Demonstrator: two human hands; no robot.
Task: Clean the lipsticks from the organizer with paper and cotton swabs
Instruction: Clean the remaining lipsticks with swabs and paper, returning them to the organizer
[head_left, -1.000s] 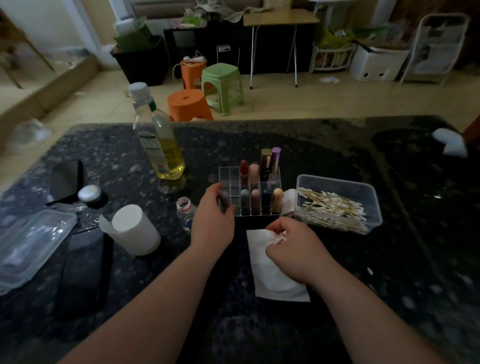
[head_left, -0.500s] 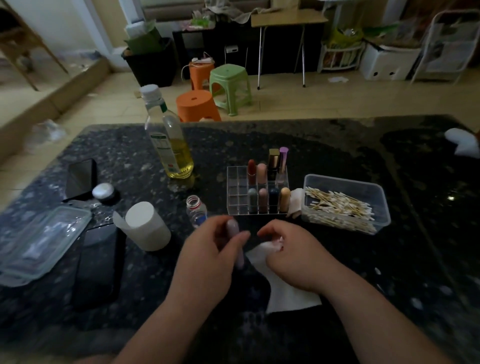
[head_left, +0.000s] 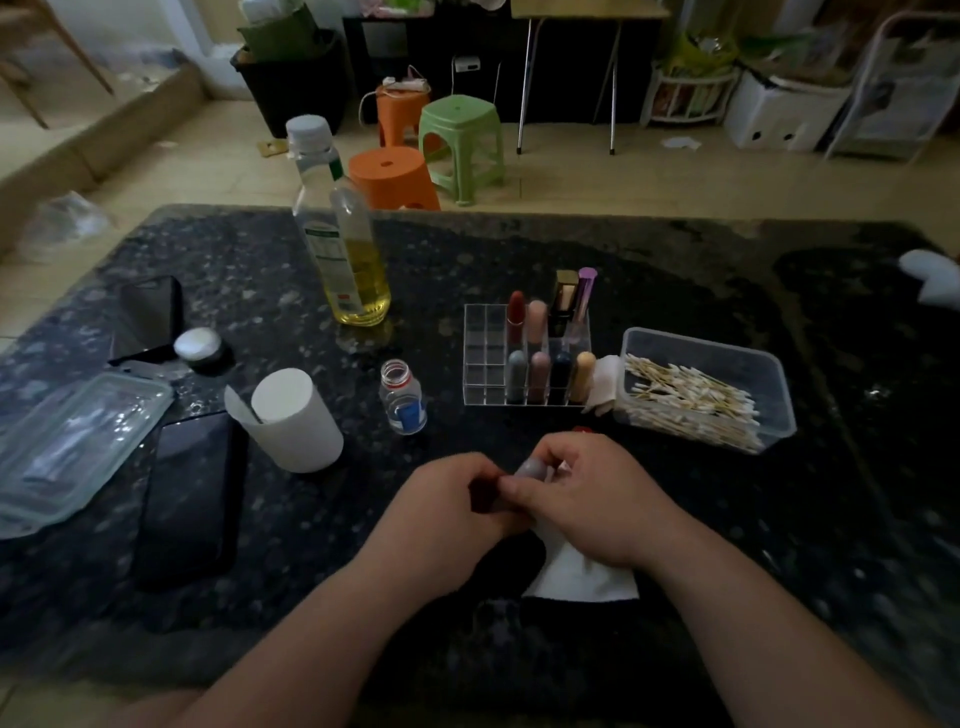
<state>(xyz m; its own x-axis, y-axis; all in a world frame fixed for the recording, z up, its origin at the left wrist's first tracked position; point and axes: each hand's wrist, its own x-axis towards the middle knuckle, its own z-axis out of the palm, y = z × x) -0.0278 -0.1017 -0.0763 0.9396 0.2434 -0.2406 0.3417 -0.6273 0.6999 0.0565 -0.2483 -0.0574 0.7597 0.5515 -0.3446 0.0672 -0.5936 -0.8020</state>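
Grey lipstick (head_left: 530, 470) gripped by left hand (head_left: 452, 501) and right hand (head_left: 592, 499), fingers (head_left: 514, 488) curled round it; paper (head_left: 576, 579) beneath.

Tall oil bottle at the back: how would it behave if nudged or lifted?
The oil bottle is tall and narrow, so a push near its cap would probably tip it. The yellow liquid fills only the lower part, so it is likely light and steadier pushed low.

The organizer (head_left: 525, 364) stands between small bottle (head_left: 403, 399) and swab tub (head_left: 706, 395).
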